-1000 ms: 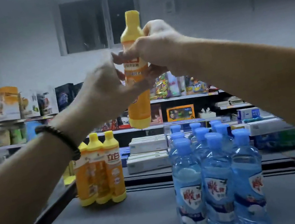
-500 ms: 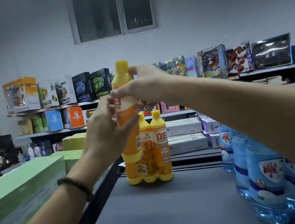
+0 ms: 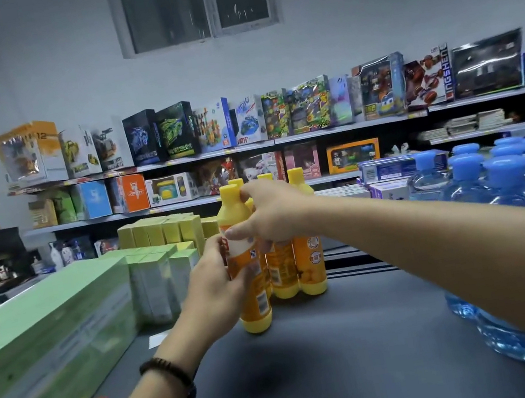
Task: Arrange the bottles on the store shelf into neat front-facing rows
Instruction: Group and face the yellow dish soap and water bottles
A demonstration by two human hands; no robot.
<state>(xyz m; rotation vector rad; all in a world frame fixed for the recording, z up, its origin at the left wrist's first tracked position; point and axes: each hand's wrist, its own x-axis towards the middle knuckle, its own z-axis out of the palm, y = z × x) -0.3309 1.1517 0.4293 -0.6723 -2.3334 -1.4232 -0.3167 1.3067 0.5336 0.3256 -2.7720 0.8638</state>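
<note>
**Yellow bottle held in both hands at the front of its row**

Seen from the head camera, a person reaches both bare arms over a dark grey shelf (image 3: 347,341). The left grip (image 3: 213,287) is wrapped around the middle of a yellow bottle (image 3: 254,308) from the left side. The right grip (image 3: 273,211) is clasped over its shoulder, just below the yellow cap. The bottle is upright, and a barcode on its label faces the viewer. It sits just in front of the other yellow bottles (image 3: 311,260), which stand close together further back on the shelf. I cannot tell whether its base touches the shelf or hangs just above it.

All the yellow bottles are capped, and their bodies look a solid yellow-orange. On the right stands a group of water bottles (image 3: 500,173) with blue caps, clear-walled and tinted blue. The right forearm hides much of them, and the frame edge cuts off the rest.

The two grips cover most of the held bottle's label, so its print cannot be read. The long green box (image 3: 50,331) at the left is blurred. Smaller green boxes (image 3: 159,278) stand behind it. Across the aisle, toy boxes (image 3: 308,107) line the far shelves under a dark window (image 3: 197,4). A dark beaded bracelet (image 3: 168,371) circles the left wrist.
</note>
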